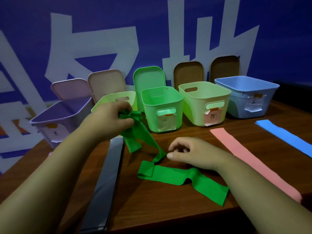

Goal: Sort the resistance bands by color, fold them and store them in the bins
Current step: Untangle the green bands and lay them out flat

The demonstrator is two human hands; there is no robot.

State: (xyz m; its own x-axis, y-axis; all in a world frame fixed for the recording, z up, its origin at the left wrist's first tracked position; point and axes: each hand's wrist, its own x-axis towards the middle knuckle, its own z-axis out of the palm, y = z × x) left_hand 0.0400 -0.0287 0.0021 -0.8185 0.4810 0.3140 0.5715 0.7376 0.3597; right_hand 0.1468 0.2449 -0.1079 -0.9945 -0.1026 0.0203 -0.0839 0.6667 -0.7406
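left hand [116, 119] grips the bunched end of the green resistance band [177, 176] near-left of the green bin [162, 105], the rest trailing onto the table [160, 211]; right hand [185, 152] curls beside its fold, fingertips hidden, so i cannot tell if it holds anything

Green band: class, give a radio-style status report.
Left hand grips bunched green band. Right hand by its fold, hold unclear. Rest trails on table. Green bin open, nothing blocking.
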